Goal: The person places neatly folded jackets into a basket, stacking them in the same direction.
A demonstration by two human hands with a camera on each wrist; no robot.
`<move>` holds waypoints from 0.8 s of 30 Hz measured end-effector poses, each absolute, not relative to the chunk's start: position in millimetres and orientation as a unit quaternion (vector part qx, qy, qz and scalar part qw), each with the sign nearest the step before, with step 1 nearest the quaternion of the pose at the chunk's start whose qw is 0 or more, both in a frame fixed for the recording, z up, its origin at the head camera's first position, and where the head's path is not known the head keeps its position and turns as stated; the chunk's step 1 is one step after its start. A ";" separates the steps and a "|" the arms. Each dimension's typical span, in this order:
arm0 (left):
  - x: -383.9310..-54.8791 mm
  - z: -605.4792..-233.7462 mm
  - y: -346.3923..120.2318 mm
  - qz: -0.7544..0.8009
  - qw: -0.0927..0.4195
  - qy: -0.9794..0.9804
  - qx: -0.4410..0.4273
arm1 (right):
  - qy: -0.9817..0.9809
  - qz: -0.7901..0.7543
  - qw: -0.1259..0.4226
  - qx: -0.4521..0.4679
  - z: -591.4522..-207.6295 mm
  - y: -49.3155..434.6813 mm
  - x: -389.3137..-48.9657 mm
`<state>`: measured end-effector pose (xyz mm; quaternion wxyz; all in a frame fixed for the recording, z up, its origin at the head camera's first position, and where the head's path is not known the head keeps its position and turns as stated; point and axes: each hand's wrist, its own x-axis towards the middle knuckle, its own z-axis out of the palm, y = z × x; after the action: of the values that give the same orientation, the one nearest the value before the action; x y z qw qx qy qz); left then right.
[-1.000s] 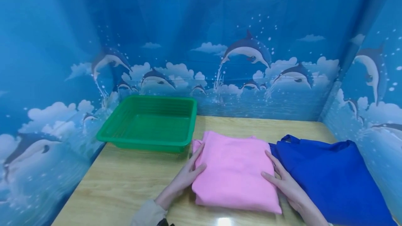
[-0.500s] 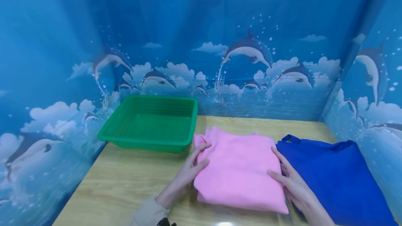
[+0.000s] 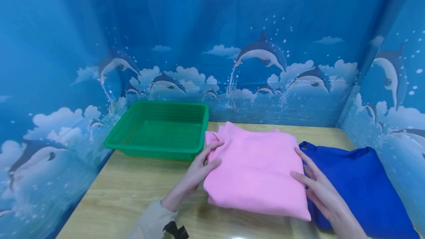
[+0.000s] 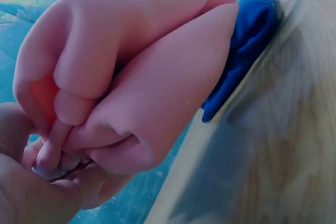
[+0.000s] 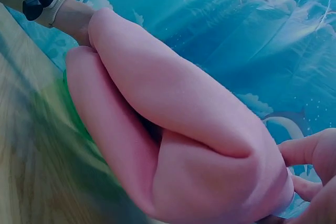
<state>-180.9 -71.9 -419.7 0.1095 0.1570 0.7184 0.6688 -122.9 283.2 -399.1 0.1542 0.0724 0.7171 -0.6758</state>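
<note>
A folded pink cloth (image 3: 255, 169) is held just over the wooden table (image 3: 132, 191), tilted with its far edge raised. My left hand (image 3: 212, 155) grips its left edge, thumb on top and fingers underneath. In the left wrist view my fingers (image 4: 52, 150) pinch the pink folds (image 4: 152, 93). My right hand (image 3: 303, 169) holds the right edge, thumb on top. In the right wrist view the pink cloth (image 5: 173, 129) fills the middle, with my fingers (image 5: 310, 150) at its lower right.
A green plastic basket (image 3: 159, 130) with nothing in it stands at the back left, close to the cloth's left corner. A blue cloth (image 3: 358, 183) lies on the right, also seen as the blue cloth (image 4: 247, 40). Blue dolphin-print walls enclose the table on three sides.
Both hands have raised the pink cloth and carried it away from me, towards the back of the table. Its far edge now reaches level with the basket's near rim.
</note>
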 end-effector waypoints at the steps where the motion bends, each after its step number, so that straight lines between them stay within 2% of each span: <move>1: -181.0 -417.4 -72.6 0.669 0.110 0.718 0.157 | 0.717 -0.676 0.153 0.073 -397.4 282.8 -122.5; 13: -186.4 -380.7 -91.1 0.669 0.087 0.724 0.145 | 0.704 -0.695 0.142 0.035 -372.9 264.6 -131.2; 24: -210.2 -341.4 -148.4 0.695 0.098 0.703 0.113 | 0.663 -0.740 0.117 -0.006 -338.3 207.1 -158.7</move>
<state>-210.2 -148.4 -341.4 0.0977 0.1129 0.7035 0.6948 -158.7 207.1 -338.3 0.1175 -0.0058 0.6625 -0.7398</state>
